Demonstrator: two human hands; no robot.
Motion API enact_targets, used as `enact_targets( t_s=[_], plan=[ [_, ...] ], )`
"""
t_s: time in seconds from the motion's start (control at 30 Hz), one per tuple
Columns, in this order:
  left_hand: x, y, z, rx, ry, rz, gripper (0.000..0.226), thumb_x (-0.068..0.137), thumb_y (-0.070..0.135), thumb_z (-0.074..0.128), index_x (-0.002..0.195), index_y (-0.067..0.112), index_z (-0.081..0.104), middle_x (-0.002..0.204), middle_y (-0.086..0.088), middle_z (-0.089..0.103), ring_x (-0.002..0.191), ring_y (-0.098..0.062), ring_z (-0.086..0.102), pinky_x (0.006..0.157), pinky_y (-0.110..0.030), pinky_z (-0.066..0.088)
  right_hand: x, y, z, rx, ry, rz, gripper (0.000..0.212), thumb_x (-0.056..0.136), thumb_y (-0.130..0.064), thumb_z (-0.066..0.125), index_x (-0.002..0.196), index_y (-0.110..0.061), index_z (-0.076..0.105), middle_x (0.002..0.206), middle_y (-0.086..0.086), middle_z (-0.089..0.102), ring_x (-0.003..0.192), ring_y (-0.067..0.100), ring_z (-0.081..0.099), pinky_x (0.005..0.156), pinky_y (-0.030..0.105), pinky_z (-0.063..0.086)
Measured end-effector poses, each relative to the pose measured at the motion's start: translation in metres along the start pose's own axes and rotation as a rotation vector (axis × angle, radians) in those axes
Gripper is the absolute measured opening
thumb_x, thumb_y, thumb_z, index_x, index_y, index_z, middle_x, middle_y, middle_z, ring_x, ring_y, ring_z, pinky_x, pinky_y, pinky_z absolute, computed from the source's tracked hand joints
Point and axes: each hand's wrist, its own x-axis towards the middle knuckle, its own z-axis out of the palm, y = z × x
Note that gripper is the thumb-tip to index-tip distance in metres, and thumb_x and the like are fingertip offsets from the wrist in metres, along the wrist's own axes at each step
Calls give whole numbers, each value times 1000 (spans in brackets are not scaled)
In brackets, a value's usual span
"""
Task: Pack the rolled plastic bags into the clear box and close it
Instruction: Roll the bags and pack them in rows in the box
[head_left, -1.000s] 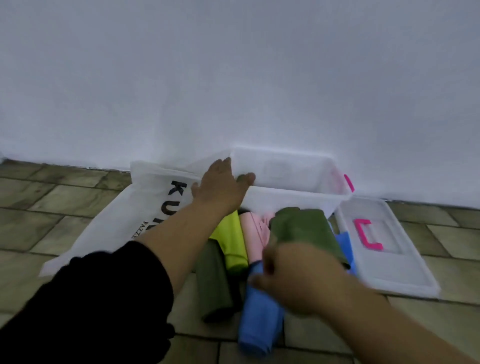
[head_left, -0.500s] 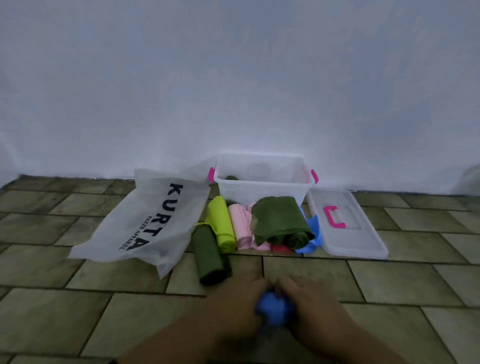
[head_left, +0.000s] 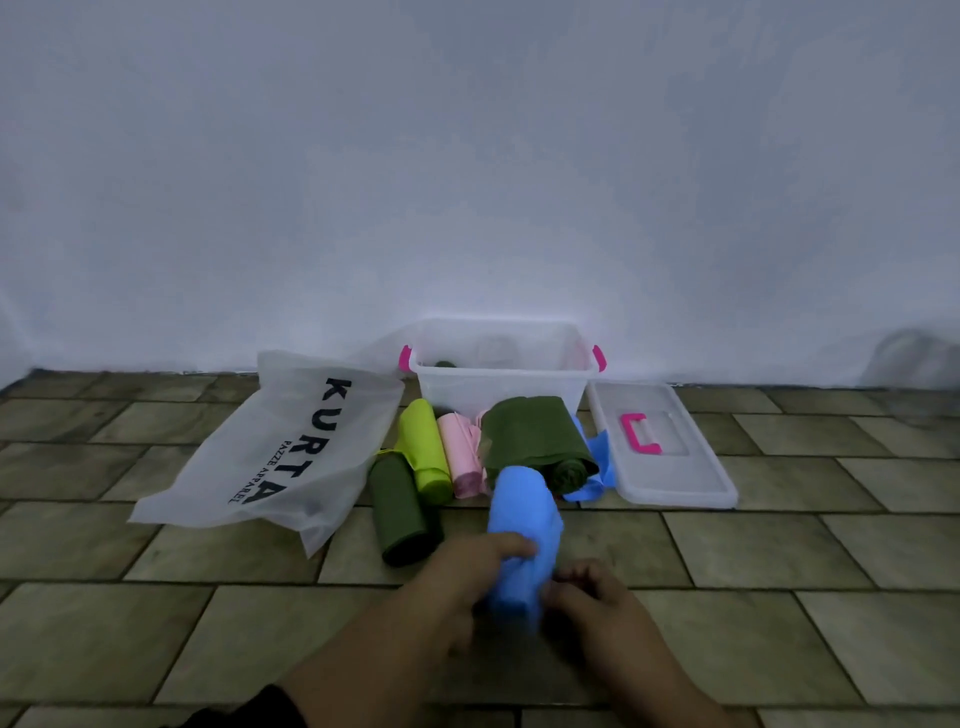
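Observation:
A blue roll of plastic bags (head_left: 524, 525) is gripped from both sides: my left hand (head_left: 462, 577) on its left, my right hand (head_left: 597, 603) on its lower right. The clear box (head_left: 501, 382) with pink latches stands open against the wall, with one dark green roll (head_left: 444, 364) inside. In front of it on the floor lie a dark green roll (head_left: 397, 506), a lime roll (head_left: 426, 449), a pink roll (head_left: 460, 452), a partly unrolled dark green roll (head_left: 535, 439) and a loose blue bag (head_left: 595, 470). The box's clear lid (head_left: 670, 470) with a pink handle lies to the right.
A translucent white bag printed KURTA (head_left: 283, 449) lies flat on the tiled floor left of the rolls. The white wall (head_left: 467, 182) rises directly behind the box. A blurred grey shape (head_left: 914, 364) sits at the far right edge by the wall.
My left hand left the box's rim and my right hand let go of the green roll. Both hands drew back toward me, took the blue roll, and now raise it.

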Motion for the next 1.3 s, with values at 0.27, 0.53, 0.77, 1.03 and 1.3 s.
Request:
enact_targets(
  t_s=[0.27, 0.53, 0.77, 1.03, 1.3],
  plan=[
    [-18, -16, 21, -513, -107, -117, 21, 80, 14, 68, 97, 2, 66, 79, -20, 73, 74, -35, 67, 64, -42, 55, -1, -10, -5, -94, -147, -101, 48, 58, -20, 79, 103, -15, 61, 90, 10, 72, 75, 21, 69, 61, 29, 54],
    [12, -4, -25, 656, 156, 610, 98, 72, 37, 79, 150, 21, 22, 151, -3, 32, 134, -19, 36, 108, -31, 36, 20, -8, -38, -806, -166, -394, 46, 66, -23, 71, 102, -42, 51, 102, -11, 63, 92, 6, 57, 76, 23, 47],
    [31, -6, -6, 1135, 13, 573, 67, 80, 47, 67, 136, 17, 45, 138, -6, 50, 120, -22, 49, 95, -28, 39, 25, 2, -43, -578, -132, -350, 45, 75, -27, 74, 111, -40, 51, 111, -11, 61, 100, 4, 58, 85, 21, 48],
    [34, -26, 2, 774, 229, 806, 22, 87, 31, 63, 105, 19, 58, 100, 6, 57, 94, -12, 52, 72, -20, 30, 33, 10, -40, -525, -17, -276, 30, 73, -41, 74, 96, -25, 61, 90, -7, 65, 83, 10, 61, 79, 32, 50],
    [38, -38, 7, 612, 363, 834, 39, 87, 27, 64, 124, 27, 51, 116, 7, 59, 109, -15, 57, 80, -15, 34, 31, -3, -23, -880, 309, -738, 25, 77, -47, 58, 83, -25, 52, 77, -7, 54, 68, 12, 53, 57, 23, 36]
  ],
)
